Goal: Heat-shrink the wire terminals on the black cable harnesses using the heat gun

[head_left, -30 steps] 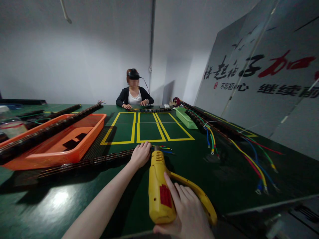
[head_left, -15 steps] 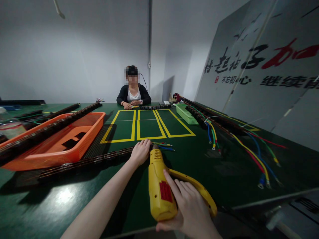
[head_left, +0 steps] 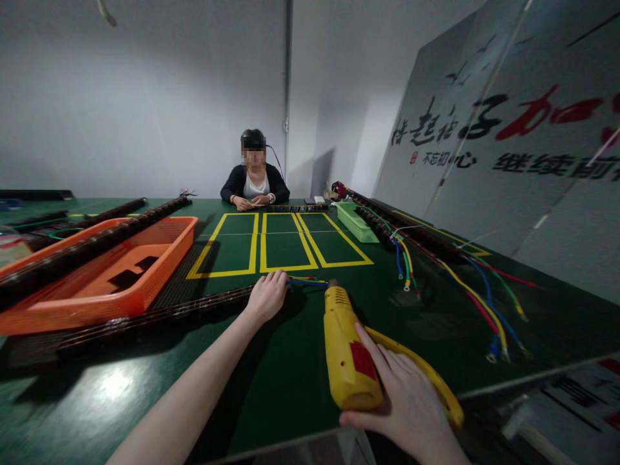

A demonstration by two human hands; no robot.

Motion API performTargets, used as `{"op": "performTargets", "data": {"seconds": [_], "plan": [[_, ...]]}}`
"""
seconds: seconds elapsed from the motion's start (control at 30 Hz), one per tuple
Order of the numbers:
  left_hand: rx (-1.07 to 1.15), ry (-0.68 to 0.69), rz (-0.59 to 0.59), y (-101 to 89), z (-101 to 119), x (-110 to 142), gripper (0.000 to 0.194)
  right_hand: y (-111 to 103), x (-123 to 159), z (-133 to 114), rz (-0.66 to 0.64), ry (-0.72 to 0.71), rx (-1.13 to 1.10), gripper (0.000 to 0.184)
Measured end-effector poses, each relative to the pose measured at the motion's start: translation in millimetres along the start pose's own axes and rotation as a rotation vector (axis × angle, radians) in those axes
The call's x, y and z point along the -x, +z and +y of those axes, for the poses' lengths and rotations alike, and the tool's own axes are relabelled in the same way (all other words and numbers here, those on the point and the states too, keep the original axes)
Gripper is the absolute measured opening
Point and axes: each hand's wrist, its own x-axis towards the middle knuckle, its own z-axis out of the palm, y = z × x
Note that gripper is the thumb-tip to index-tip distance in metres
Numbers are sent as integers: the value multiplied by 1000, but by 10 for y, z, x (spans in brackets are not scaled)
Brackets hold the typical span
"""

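Seemingly left-held wires (head_left: 306,281), right-held heat gun (head_left: 345,349)

1 heat gun (head_left: 349,368), 1 orange bskt (head_left: 170,266), 1 green bskt (head_left: 358,227), 3 yel. tape boxes (head_left: 263,245) & 1 person (head_left: 256,185).

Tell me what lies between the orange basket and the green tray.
Dark mesh beside the orange basket, then three yellow outlines on the tabletop, as the head view shows.

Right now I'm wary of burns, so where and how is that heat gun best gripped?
I'd take the heat gun by its curved yellow handle, from the near right: it bows out from the body, set back from the metal nozzle.
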Motion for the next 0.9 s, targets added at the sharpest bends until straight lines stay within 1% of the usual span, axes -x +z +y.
{"op": "performTargets", "data": {"seconds": [0.1,0.23,0.33,0.47,0.57,0.73,0.9], "plan": [[-17,1,17,4,4,-3,23,14,4,-5,29,-14,30,131],[-22,11,35,19,-3,-4,23,19,-10,-104,66,-1,47,132],[-20,10,35,33,-8,-5,24,39,-30,-220,54,17,29,132],[-21,9,29,43,-2,-6,24,88,-86,-390,43,-2,-20,132],[-26,0,20,31,5,-9,22,104,-148,-529,5,-10,-71,129],[-21,16,-26,-13,-5,-6,19,118,-230,-755,-9,-66,-133,129],[-9,18,-47,-30,-28,4,21,163,-244,-835,18,-84,-140,126]]}}
